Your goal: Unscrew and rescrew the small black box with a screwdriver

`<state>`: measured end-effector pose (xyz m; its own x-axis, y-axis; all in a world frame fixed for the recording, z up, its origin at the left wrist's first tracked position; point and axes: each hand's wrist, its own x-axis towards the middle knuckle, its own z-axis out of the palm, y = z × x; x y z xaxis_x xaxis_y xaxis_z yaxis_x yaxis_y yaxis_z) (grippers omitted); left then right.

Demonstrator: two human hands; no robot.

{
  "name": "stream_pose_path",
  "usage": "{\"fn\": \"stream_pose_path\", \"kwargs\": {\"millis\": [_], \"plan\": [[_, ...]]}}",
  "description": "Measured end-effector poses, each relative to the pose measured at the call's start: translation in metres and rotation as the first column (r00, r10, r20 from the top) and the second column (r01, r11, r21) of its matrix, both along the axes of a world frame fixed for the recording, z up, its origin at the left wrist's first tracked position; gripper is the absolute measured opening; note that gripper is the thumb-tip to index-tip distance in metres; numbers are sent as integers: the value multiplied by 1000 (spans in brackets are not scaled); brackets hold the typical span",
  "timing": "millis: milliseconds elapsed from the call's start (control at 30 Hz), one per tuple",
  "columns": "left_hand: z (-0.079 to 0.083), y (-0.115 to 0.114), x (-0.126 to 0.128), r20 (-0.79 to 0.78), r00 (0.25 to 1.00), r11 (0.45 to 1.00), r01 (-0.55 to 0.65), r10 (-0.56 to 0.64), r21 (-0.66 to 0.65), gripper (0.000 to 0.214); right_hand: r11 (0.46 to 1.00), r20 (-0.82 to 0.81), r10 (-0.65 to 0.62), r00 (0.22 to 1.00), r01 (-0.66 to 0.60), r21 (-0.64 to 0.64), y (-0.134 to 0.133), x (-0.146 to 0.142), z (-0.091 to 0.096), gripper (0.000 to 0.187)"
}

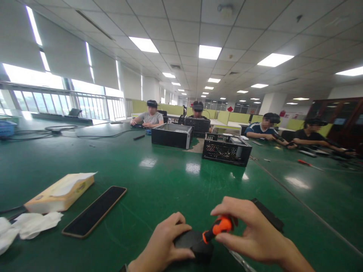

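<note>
My left hand (169,241) is closed round a black box-shaped part (195,243) on the green table, thumb in front and fingers behind. In my right hand (252,230) is an orange-and-black screwdriver (221,226), its handle pinched between thumb and fingers. The screwdriver tilts down to the left, with its lower end at the top of the black part. Its tip is too small to make out. Behind my right hand lies a flat black piece (268,215). Something clear and shiny (241,260), perhaps plastic, shows under my right wrist.
At left lie a phone (95,211), a tissue pack (64,192) and crumpled tissues (36,224). Two open computer cases (171,136) (227,151) stand further back. Another screwdriver (307,164) lies at right. Several people sit around the table's far side. Cables (56,130) lie far left.
</note>
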<state>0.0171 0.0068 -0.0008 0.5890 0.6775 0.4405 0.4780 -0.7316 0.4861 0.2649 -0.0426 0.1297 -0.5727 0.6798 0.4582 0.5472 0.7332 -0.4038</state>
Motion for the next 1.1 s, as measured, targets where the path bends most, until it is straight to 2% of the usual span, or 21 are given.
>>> {"fn": "stream_pose_path", "kwargs": {"millis": [100,267,433,567,667,800,900,1000,1067,1100], "plan": [[0,0,0,4,1000,1000,2,-2,4,70,998,25,-64,998,63,18,2,1,-2,20],[0,1,0,0,1000,1000,9,-9,1,72,1000,2,1,1000,-1,23,3,2,-2,28],[-1,1,0,11,1000,1000,8,-8,4,69,998,36,-69,997,68,18,2,2,-1,24],[-1,0,1,17,1000,1000,0,-1,16,70,999,21,-41,999,40,27,2,2,0,28],[0,0,1,9,1000,999,-6,6,35,71,999,26,-39,999,38,29,1,3,-1,29],[0,1,1,1,1000,997,-3,3,82,71,994,86,-107,991,105,19,0,5,-1,20],[-5,3,0,18,1000,989,0,-3,145,70,993,85,-114,990,110,53,-1,2,4,26],[-15,8,-1,16,1000,977,-6,3,212,60,993,57,-65,996,59,100,-1,0,8,24],[-23,12,-2,4,1000,965,-27,27,260,37,989,63,-30,998,20,144,1,1,6,22],[-27,14,-3,-3,999,959,-43,46,280,31,987,76,-10,997,-2,162,3,3,3,30]]}}
